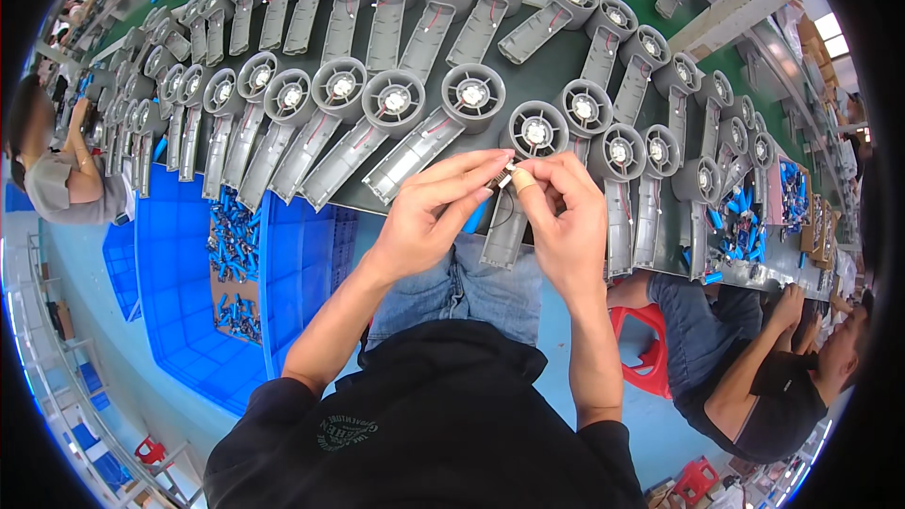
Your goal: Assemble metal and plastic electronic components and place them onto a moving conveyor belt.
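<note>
My left hand (429,212) and my right hand (568,212) meet over the table's near edge, fingertips pinched together. Between them is a small white connector-like piece (510,170), its exact kind too small to make out. Just below the left fingers shows a blue cylindrical cell (476,215); whether it joins the pinched piece is hidden. Under both hands lies a grey fan housing with a long open handle (504,243), a thin dark wire looping over it. Its round fan end (537,129) sits just beyond my fingers.
Rows of similar grey fan housings (394,102) cover the dark table. Blue cells with wires (740,236) lie heaped at the right. Blue crates (193,292) holding more stand at my left. A co-worker (754,386) sits at the right by a red stool (646,353); another person (71,184) is far left.
</note>
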`<state>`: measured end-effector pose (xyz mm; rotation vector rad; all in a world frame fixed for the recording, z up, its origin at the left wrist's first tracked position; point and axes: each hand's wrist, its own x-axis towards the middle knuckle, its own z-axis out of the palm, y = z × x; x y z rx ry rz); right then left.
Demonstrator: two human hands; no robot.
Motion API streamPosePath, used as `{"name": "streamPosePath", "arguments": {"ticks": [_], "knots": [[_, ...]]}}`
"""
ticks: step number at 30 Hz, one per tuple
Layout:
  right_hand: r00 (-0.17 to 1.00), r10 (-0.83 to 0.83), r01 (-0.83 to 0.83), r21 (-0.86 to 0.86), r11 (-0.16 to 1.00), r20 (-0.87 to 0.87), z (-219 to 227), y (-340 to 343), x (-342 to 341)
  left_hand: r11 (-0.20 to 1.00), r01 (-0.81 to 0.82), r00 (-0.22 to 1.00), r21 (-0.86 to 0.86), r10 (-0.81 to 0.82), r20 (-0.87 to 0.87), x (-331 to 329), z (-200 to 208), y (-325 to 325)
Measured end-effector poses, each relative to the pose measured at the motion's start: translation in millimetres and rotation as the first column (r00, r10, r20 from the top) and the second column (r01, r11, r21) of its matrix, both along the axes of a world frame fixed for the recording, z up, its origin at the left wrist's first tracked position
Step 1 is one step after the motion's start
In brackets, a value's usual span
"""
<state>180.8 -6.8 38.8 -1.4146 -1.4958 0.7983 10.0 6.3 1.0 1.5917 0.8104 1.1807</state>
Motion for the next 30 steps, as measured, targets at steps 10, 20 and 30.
{"name": "streamPosePath", "arguments": {"ticks": [10,20,30], "knots": [[0.993,0.054,-0.067,0.138,0.988,0.101,-1,2,11,0.999,0.04,0.999,-0.011,-0.04,-0.036,-2,0,0],[0.987,0.126,-0.147,0.239,0.96,0.102,-14,8,8,1.0,0.016,0.999,-0.003,-0.016,-0.034,-5,-2,1],[0.996,0.068,-0.067,0.015,0.998,-0.063,-6,3,4,0.998,0.054,0.998,0.031,-0.055,0.006,-6,-6,4]]}}
